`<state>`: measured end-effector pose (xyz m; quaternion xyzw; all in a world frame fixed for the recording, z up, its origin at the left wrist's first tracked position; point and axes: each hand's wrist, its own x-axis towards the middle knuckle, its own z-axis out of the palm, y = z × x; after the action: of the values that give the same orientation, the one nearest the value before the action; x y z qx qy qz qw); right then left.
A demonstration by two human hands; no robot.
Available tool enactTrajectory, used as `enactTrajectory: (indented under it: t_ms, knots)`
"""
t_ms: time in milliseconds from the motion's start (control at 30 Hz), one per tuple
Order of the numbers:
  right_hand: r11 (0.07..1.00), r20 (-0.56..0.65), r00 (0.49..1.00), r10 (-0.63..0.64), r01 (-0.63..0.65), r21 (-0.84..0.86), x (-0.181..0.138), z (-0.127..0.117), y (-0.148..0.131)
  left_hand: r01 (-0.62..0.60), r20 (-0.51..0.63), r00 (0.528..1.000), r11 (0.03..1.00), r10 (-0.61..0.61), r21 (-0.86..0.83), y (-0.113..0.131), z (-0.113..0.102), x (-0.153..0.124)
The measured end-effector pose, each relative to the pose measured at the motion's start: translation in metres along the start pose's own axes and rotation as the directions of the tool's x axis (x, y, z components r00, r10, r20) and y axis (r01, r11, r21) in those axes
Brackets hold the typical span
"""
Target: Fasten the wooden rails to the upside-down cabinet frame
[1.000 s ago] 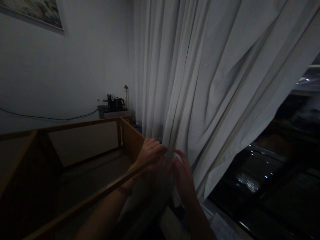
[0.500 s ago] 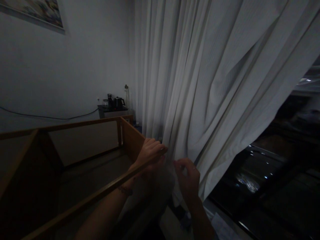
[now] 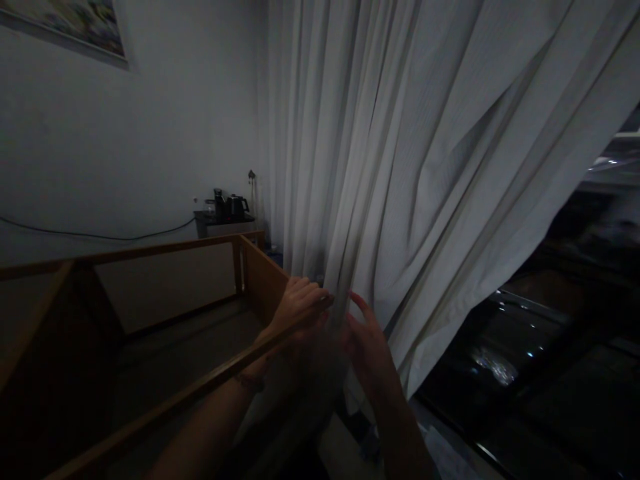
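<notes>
My left hand (image 3: 300,308) is closed round the corner of a brown wooden shelf unit (image 3: 215,381), its wrist passing behind the front rail. A bracelet circles that wrist. My right hand (image 3: 364,340) is just right of that corner, with thumb and forefinger apart and nothing visible between them. Close behind it hangs a long white curtain (image 3: 385,220) in deep folds; whether the fingertips touch the cloth I cannot tell. Dim light hides the lower fingers of both hands.
At the back stands a small dark cabinet (image 3: 203,227) with a black kettle (image 3: 236,207) on it. A cable (image 3: 115,237) runs along the wall, below a framed picture (image 3: 75,30). Dark glass (image 3: 520,347) with reflections lies to the right, past the curtain's edge.
My right hand has gone from a curled pinch to parted fingers and shifted slightly left, toward the shelf unit's corner. My left hand keeps its hold.
</notes>
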<state>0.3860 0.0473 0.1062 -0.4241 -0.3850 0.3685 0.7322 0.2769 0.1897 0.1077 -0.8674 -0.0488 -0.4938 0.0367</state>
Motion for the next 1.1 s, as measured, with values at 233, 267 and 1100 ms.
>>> enactTrajectory:
  t_ms: [233,267,1100]
  knots:
    - [0.785,0.128,0.912,-0.39,0.402,-0.472,0.0,-0.017,0.008,-0.018,-0.024,1.0,1.0,0.018,0.016,0.001,-0.001,0.002]
    - [0.684,0.197,0.861,-0.468,0.494,-0.537,0.001,-0.021,0.008,-0.023,-0.023,0.999,0.999,0.024,0.022,0.001,-0.001,0.002]
    - [0.92,0.089,0.995,-0.032,0.064,-0.387,0.01,-0.015,0.006,-0.013,0.009,1.0,1.0,0.012,0.021,-0.002,0.001,-0.001]
